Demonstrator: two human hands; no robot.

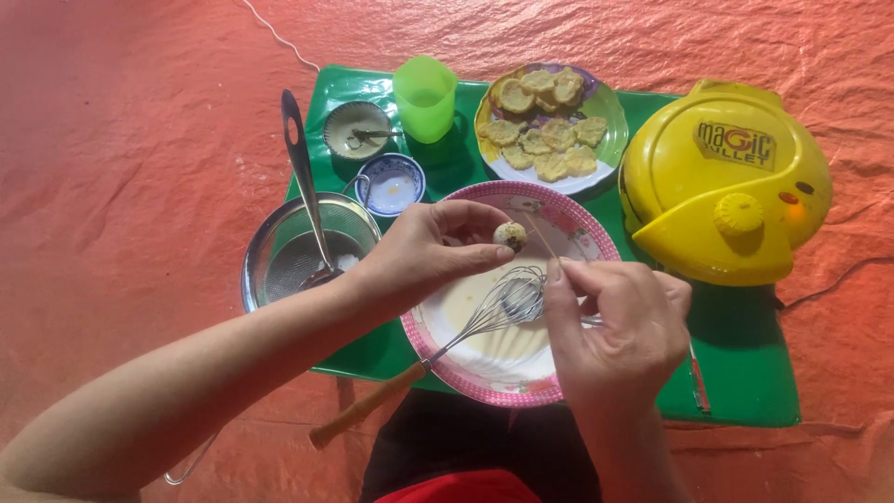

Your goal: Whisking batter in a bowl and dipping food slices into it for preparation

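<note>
Currently, a speckled quail egg (509,236) is pinched by the left hand (419,253) over the far side of the pink-rimmed batter bowl (596,240), long axis roughly upright. A thin stick (540,237), slanting far-left, is pinched by the right hand (615,331). A whisk (466,328) rests in the bowl, handle near-left.

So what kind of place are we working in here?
Probably a home cooking spot set up on the floor: a low green table on an orange mat, with a batter bowl, whisk and yellow cake maker.
</note>
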